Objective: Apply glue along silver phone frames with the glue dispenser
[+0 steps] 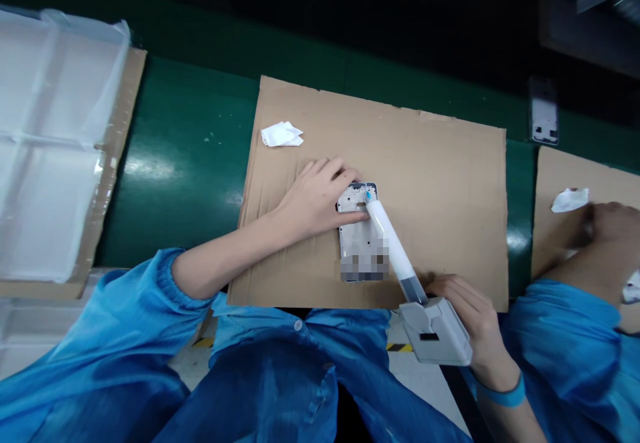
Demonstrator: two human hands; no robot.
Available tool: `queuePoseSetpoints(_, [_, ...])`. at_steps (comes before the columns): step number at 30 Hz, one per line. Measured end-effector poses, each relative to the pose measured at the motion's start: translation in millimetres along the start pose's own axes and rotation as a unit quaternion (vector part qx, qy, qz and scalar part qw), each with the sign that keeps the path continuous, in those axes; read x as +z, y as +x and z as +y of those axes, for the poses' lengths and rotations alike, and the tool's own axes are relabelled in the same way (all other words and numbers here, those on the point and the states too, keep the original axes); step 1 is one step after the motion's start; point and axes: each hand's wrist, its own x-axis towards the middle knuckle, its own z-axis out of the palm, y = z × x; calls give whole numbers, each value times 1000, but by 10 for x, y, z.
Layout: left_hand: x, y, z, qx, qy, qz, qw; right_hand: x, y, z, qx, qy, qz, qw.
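A silver phone frame (357, 230) lies on a brown cardboard sheet (430, 183). My left hand (317, 196) rests on the frame's upper left corner, fingers curled over its top edge and pressing it down. My right hand (473, 323) is wrapped round a grey dispenser gun (435, 330) with a long white syringe barrel (393, 243). The barrel's blue tip (369, 195) touches the top of the frame, beside my left fingers. Both arms wear blue sleeves.
A crumpled white wipe (281, 134) lies on the cardboard's far left. White plastic trays (50, 136) sit at the left on the green belt (185, 156). At the right, another person's hand (607, 230) works on a second cardboard sheet (555, 243) near a wipe (570, 199). Another phone frame (544, 111) lies beyond.
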Motion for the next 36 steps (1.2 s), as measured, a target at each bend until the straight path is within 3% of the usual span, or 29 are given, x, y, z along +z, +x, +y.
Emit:
queuePoseSetpoints(22, [-12,2,18,-7,-7,-5,1000,12,15,-32,18,-7,-1,1000])
queuePoseSetpoints(28, [2,2,8,-5,1,-1,1000,-18,74,33,-19,12,4,1000])
queuePoseSetpoints(36, [8,-1,-1,-8,-1,-3,1000,25,-3,-37,17,-10,1,1000])
